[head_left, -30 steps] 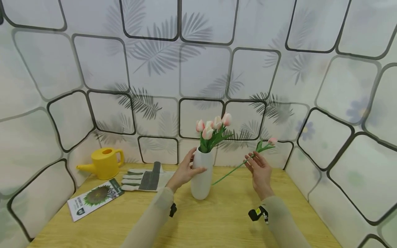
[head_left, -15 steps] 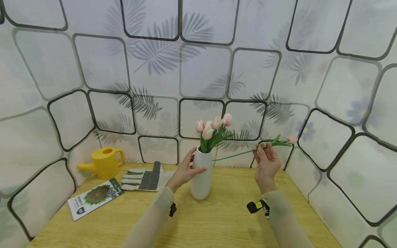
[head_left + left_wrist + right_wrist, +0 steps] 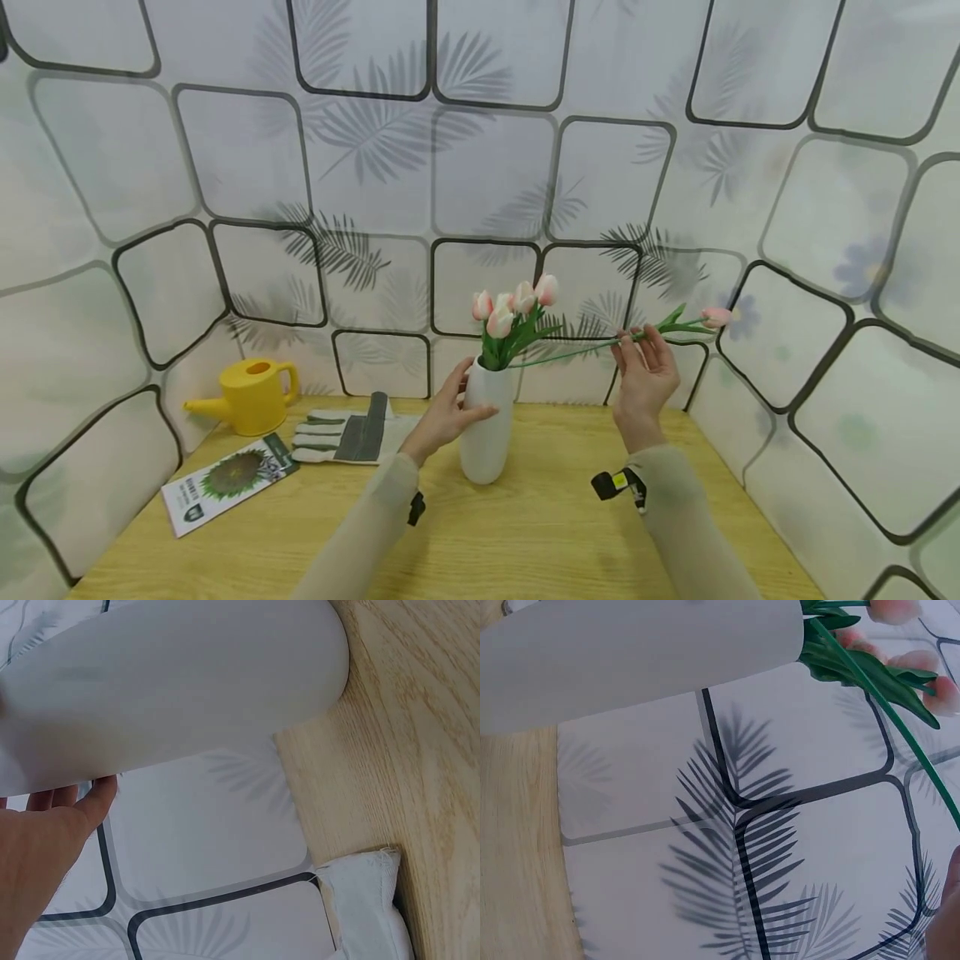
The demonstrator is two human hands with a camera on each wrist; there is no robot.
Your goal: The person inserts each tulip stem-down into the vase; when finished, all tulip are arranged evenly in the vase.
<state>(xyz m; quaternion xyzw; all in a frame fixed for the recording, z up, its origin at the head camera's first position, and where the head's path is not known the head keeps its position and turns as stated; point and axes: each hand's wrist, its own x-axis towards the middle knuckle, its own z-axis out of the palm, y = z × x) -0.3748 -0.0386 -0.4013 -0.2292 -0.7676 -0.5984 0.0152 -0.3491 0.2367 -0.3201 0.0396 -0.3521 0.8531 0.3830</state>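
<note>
A white vase [image 3: 484, 442] stands upright on the wooden table, holding several pink-and-white tulips [image 3: 501, 323]. My left hand [image 3: 447, 415] grips the vase's left side, thumb across its front; in the left wrist view, fingers [image 3: 96, 801] curl along the vase wall. To the right, my right hand [image 3: 647, 385] pinches a single pink tulip [image 3: 717, 317] by its green stem below the leaves. That tulip lies nearly level, bloom to the right. Its stem [image 3: 900, 726] runs left to the vase mouth, where the tip overlaps the rim and leaves in the right wrist view.
A yellow watering can [image 3: 253, 398] stands at the back left. Grey-and-white work gloves [image 3: 360, 435] lie between it and the vase. A seed packet with a sunflower picture [image 3: 228, 483] lies in front of the can. Patterned walls [image 3: 375, 283] enclose the table.
My right hand has tilted the single tulip from slanting to nearly level, raising the stem's tip from beside the vase to its mouth. The left hand keeps its hold on the vase.
</note>
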